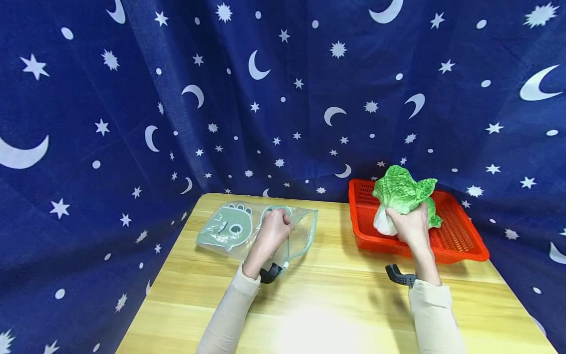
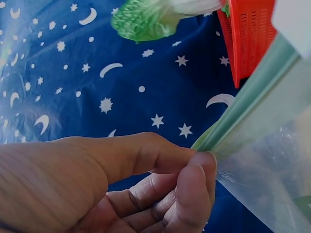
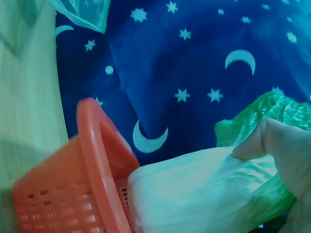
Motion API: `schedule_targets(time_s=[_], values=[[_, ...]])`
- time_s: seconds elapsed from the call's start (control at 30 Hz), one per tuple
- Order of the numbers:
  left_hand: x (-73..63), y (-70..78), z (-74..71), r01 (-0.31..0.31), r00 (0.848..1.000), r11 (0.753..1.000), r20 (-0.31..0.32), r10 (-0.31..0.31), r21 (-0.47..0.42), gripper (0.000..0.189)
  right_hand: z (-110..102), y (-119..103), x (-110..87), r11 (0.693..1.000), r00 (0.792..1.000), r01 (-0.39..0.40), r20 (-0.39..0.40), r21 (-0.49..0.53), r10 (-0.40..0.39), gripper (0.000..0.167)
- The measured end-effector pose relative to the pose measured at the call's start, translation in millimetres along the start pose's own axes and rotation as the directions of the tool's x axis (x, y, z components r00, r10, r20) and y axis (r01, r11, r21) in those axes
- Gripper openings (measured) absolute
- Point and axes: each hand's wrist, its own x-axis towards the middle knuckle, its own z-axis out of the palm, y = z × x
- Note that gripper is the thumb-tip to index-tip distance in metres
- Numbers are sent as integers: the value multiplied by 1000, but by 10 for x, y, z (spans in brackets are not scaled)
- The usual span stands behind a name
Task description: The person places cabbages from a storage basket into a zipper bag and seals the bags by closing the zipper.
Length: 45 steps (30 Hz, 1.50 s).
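Observation:
A clear zip bag (image 1: 302, 231) with green cartoon prints lies on the table at the left. My left hand (image 1: 275, 228) pinches its green zip edge (image 2: 252, 92) between thumb and fingertips, as the left wrist view shows. At the right my right hand (image 1: 411, 226) grips a napa cabbage (image 1: 398, 189), its thumb across the white stalk (image 3: 194, 189). The cabbage is over the red basket (image 1: 460, 228), leafy end up. Behind the hand more green leaf (image 1: 433, 216) shows in the basket, partly hidden.
The basket stands at the back right of the wooden table (image 1: 336, 280), its perforated wall (image 3: 63, 194) near the cabbage base. A blue curtain (image 1: 300, 123) with moons and stars hangs behind the table. Black wrist mounts (image 1: 400, 276) stick out beside both wrists.

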Motion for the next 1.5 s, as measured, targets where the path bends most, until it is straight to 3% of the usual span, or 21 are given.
schedule_targets(time_s=[0.17, 0.4, 0.5, 0.57, 0.67, 0.8, 0.93, 1.17, 1.33, 1.5], values=[[1, -5, 2, -10, 1000, 1000, -3, 10, 3, 15, 40, -61, -183, 997, 998, 29, -51, 77, -25, 86], [7, 1, -14, 5, 1000, 1000, -4, -6, -5, 12, 139, -245, -470, 990, 998, 67, -18, 123, -66, 80], [6, 4, -11, 12, 1000, 1000, -10, -13, -28, 11, 244, -357, -586, 977, 993, 117, -9, 176, -117, 76], [5, 11, -4, 22, 1000, 996, -6, -23, -91, 10, 324, -443, -657, 968, 989, 146, -9, 204, -147, 72], [3, 42, -2, 47, 999, 969, 24, -42, -241, 6, 439, -593, -780, 949, 980, 191, 4, 252, -199, 65], [4, 93, -16, 70, 997, 909, 61, -49, -410, 5, 567, -796, -931, 930, 966, 241, 24, 279, -257, 57], [14, 107, -49, 55, 998, 897, 45, -40, -439, 5, 684, -893, -990, 928, 958, 270, 26, 257, -285, 52], [25, 70, -112, 41, 999, 877, 3, -45, -478, 5, 850, -853, -1039, 934, 954, 253, 97, 252, -285, 55], [23, 80, -140, 28, 999, 862, -13, -40, -507, 4, 964, -803, -1056, 927, 922, 293, 188, 233, -338, 58], [3, 92, -162, 32, 998, 854, -28, -54, -519, 5, 1054, -692, -1062, 917, 856, 330, 340, 223, -390, 57]])
